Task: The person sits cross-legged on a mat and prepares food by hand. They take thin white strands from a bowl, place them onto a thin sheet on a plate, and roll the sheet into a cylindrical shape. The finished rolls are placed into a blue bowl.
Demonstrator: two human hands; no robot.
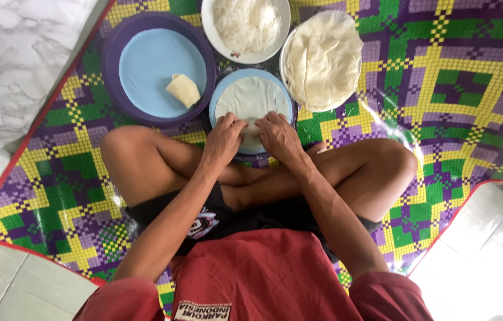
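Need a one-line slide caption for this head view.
Seated cross-legged, left hand and right hand fold a wrapper on a small blue plate.

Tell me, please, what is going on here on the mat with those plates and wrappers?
A person sits cross-legged on a chequered mat. Both the left hand and the right hand press on the near edge of a thin round wrapper lying on a light blue plate. One finished roll lies on the purple-rimmed tray. Beyond are a plate of white noodles and a stack of wrappers.
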